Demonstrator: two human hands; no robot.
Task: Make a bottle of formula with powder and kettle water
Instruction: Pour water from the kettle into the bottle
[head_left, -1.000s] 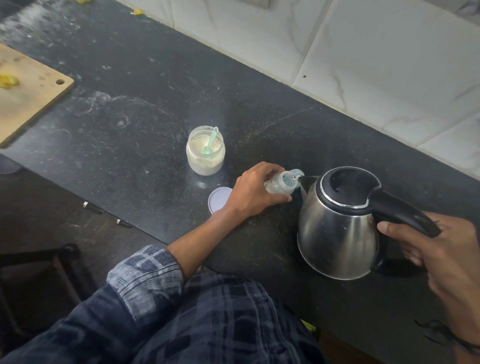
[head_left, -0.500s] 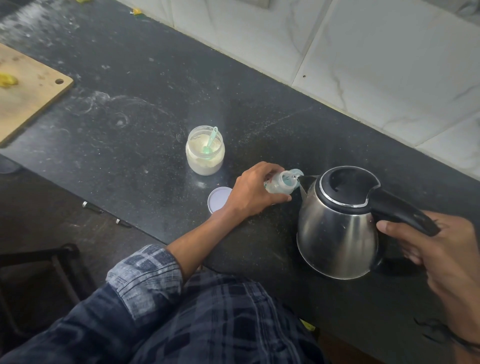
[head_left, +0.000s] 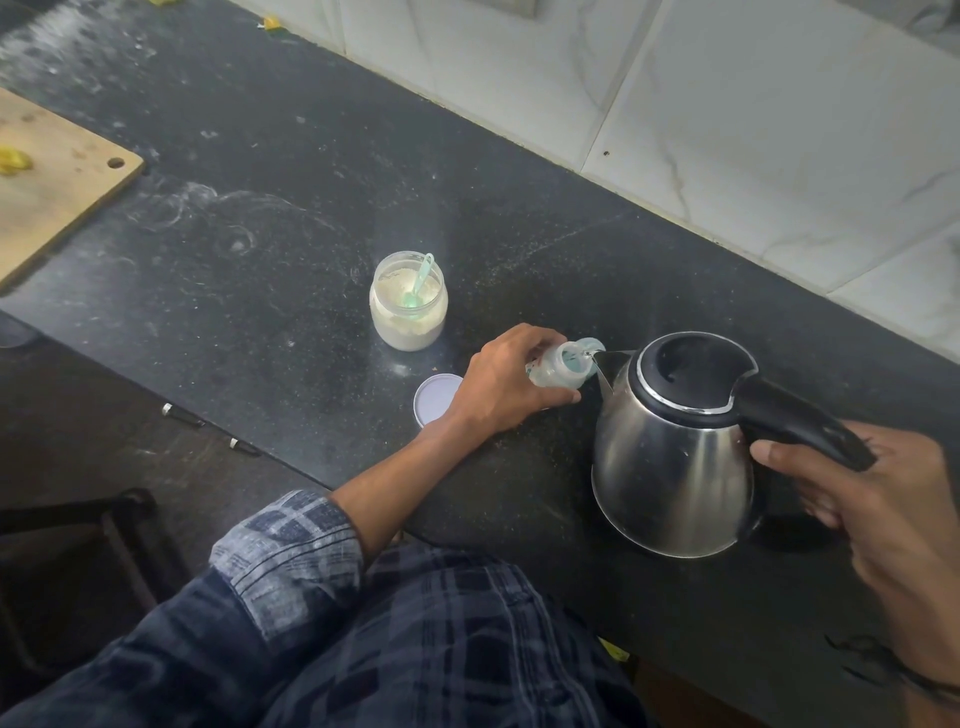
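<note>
Two hands share the job. The left hand has its grip curled round the small clear bottle, which leans toward the kettle near the middle of the dark desk. The right hand has its grip closed round the black handle of the shiny kettle. The kettle is tipped so its spout sits right at the bottle's open mouth.

This looks like the water step, with kettle water going into the bottle. I cannot tell how full the bottle is.

The open jar of powder stands a little way behind the left hand, with a green scoop stuck in it. Its round lid lies flat on the desk, just beside the left wrist.

Next, I think, the kettle must be tipped back slowly and set down, so no hot water spills on the fingers. Then the right hand would be free to take the scoop. The bottle's mouth is small, so powder must go in with care.
</note>
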